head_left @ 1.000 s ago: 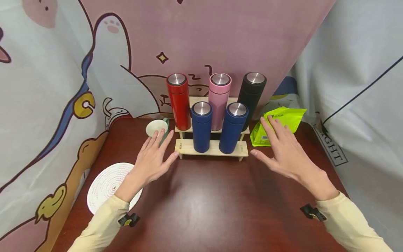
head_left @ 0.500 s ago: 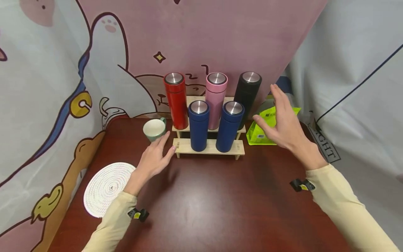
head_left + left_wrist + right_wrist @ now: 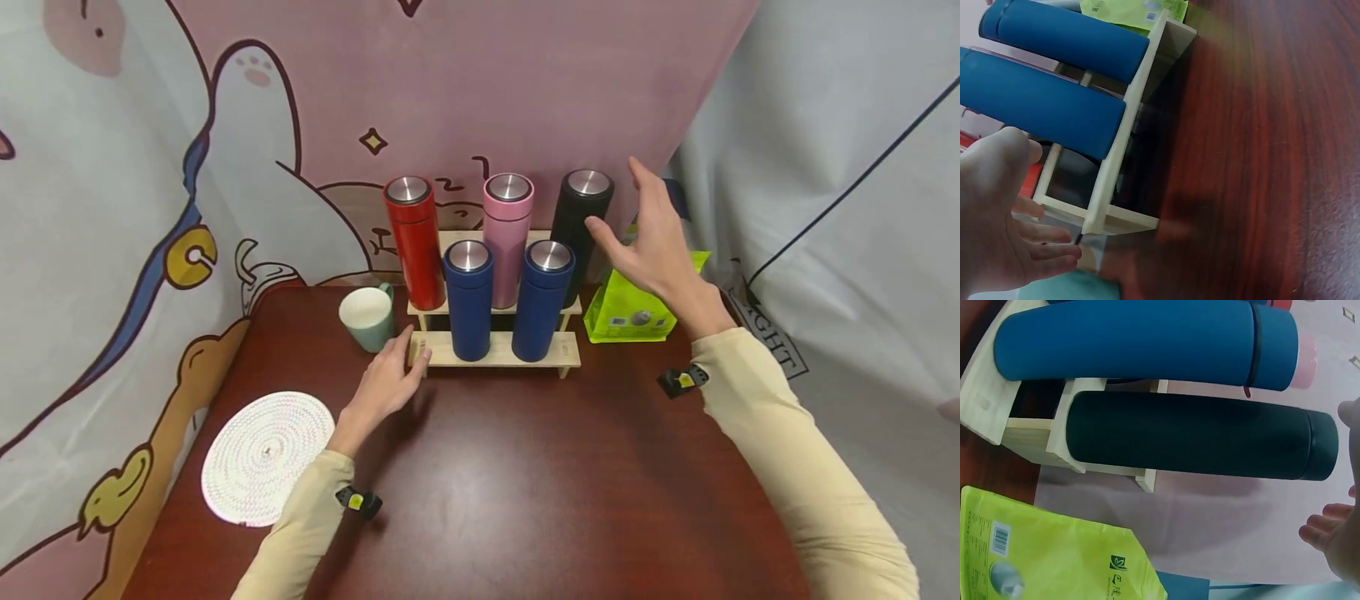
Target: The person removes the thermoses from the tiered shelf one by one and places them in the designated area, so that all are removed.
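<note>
My right hand [image 3: 651, 242] is raised beside the top of the black thermos bottle [image 3: 581, 217], thumb and fingers spread apart with nothing between them. In the right wrist view, the fingertips show just off the black bottle's lid end. My left hand [image 3: 386, 379] is at the left end of the wooden step rack [image 3: 502, 350], fingers extended and holding nothing. On the rack's back step stand a red bottle [image 3: 420, 250], a pink bottle [image 3: 507, 242] and the black one. Two blue bottles, the left one [image 3: 469, 308] and the right one [image 3: 540, 308], stand upright on the front step.
A pale green mug [image 3: 371, 329] stands left of the rack, just beyond my left fingers. A round white woven mat [image 3: 262, 458] lies at the table's left side. Right of the rack sits a bright yellow-green pouch [image 3: 626, 312]. Printed cloth [image 3: 525, 83] hangs behind the table.
My right hand has risen and moved leftward from over the pouch toward the black bottle's top. My left hand has drawn away from over the mug to the rack's left end.
</note>
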{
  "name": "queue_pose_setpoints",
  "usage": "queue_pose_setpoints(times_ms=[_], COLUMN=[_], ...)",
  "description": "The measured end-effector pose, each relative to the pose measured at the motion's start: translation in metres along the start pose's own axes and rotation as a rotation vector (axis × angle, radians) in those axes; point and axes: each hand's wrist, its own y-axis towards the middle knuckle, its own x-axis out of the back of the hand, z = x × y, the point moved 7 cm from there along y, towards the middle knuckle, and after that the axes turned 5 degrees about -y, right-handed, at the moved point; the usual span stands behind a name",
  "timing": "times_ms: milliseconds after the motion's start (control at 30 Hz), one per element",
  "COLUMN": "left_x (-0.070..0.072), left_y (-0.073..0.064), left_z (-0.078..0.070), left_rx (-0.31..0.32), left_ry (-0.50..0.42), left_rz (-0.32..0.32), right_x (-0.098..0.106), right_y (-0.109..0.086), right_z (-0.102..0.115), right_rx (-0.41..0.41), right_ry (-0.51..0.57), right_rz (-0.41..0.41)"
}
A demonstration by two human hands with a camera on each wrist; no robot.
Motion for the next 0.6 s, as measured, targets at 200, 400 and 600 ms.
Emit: queue_pose_setpoints(times_ms=[200, 400, 600], left_x=[-0.008, -0.018, -0.034], left_y=[0.010, 0.020, 0.026], left_z=[0.010, 0.019, 0.032], left_rx=[0.048, 0.102, 0.127], left_ry=[-0.047, -0.113, -0.188], left_rz=[0.003, 0.008, -0.037], right_x=[-0.009, -0.021, -0.031], right_y=[0.010, 0.015, 0.019], right_z=[-0.007, -0.010, -0.010], right_rx=[-0.047, -0.117, -0.172], right_ry=[0.044, 0.101, 0.095], right_rz=[0.019, 0.049, 0.061])
